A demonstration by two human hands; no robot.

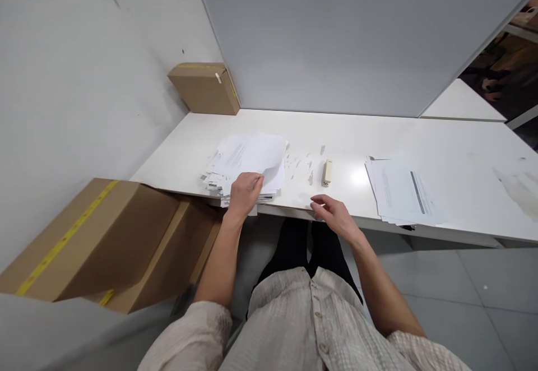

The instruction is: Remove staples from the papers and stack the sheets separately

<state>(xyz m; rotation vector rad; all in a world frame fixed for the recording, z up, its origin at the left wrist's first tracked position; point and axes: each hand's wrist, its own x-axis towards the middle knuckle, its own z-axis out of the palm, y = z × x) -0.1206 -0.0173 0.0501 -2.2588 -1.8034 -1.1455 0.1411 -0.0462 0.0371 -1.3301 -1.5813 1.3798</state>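
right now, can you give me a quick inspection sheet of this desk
surface: white desk, smudged at its far right
things in hand: left paper pile, loose and fanned, top sheet curling up
clutter: stapler mid-desk; paper scraps beside it; right paper stack near the front edge
hands: left hand on that pile, grip unclear; right hand at the front edge, open, holding nothing
cables: nothing seen
surroundings: grey partition behind; small box in the back left corner; large boxes on the floor at left
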